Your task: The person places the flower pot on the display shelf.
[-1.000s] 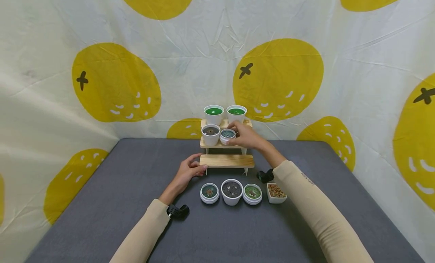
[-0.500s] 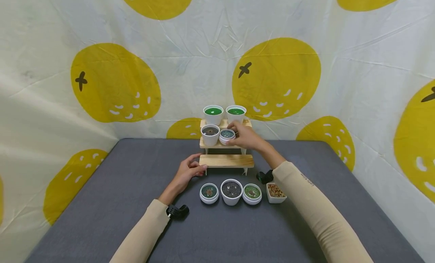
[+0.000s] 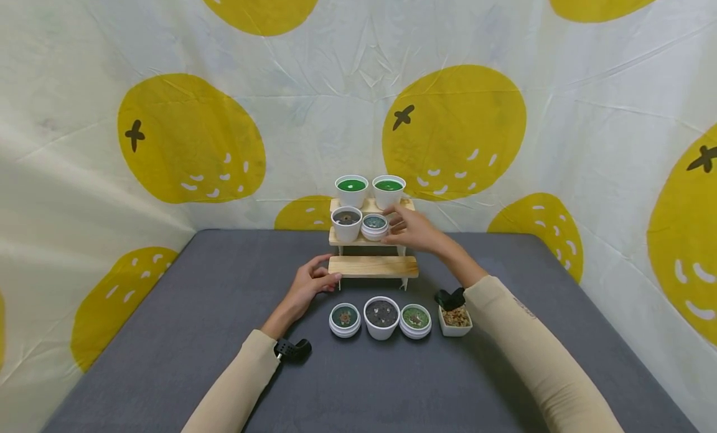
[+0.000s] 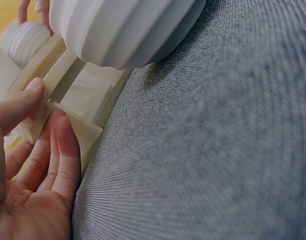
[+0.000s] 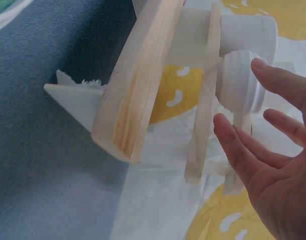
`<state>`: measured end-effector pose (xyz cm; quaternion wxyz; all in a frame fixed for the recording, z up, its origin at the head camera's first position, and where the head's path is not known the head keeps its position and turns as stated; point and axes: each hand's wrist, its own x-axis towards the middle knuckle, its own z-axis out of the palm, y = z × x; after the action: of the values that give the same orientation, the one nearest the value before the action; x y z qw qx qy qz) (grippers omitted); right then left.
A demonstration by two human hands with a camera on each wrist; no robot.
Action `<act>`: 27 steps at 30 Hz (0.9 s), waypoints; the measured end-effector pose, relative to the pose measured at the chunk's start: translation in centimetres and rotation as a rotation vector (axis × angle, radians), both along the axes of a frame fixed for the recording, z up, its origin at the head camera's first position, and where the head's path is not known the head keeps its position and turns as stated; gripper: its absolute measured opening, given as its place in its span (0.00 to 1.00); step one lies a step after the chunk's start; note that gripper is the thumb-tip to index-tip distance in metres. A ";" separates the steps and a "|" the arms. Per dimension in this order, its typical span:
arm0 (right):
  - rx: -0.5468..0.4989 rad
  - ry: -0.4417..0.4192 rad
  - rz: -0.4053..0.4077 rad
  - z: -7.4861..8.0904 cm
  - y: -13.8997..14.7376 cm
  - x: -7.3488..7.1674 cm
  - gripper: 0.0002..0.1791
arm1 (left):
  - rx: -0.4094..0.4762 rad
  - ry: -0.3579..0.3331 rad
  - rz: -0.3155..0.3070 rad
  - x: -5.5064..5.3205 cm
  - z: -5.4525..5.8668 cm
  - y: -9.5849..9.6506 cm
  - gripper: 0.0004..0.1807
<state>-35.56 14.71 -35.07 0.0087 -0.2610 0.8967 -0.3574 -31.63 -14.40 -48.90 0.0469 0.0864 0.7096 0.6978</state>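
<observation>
A three-step wooden stand (image 3: 372,267) stands on the table. My left hand (image 3: 305,286) holds the left end of its lowest step; in the left wrist view the thumb lies on the plank and curled fingers rest against the pale side support (image 4: 81,131). My right hand (image 3: 416,229) is beside a small white ridged pot (image 3: 374,228) with a blue-green top, on the middle step. Its fingers are spread and, in the right wrist view, stand apart from the ridged pot (image 5: 240,82). A taller white pot (image 3: 346,225) with a brown top sits left of it.
Two white pots with green tops (image 3: 351,192) occupy the top step. In front of the stand are a blue-green-topped pot (image 3: 345,321), a grey-topped pot (image 3: 381,318) and a green-topped pot (image 3: 416,322). A square dish (image 3: 455,324) of brown bits lies under the right wrist.
My right hand has let go of the small ridged pot and drawn back slightly to the right, fingers opening. The pot stays on the middle step. My left hand has not moved.
</observation>
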 end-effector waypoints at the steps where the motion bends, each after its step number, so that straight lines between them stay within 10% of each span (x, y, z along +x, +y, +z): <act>1: -0.006 0.006 0.006 0.0 0.3 0.2 0.35 | -0.001 0.002 -0.004 0.0 0.0 0.0 0.37; 27: -0.010 -0.075 0.116 -3.1 9.3 7.8 0.31 | -0.013 -0.006 0.000 0.2 0.2 0.0 0.38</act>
<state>-27.71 23.98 -38.21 0.0616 -0.2990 0.8774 -0.3701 -31.45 -14.36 -48.66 0.0495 0.0839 0.7138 0.6935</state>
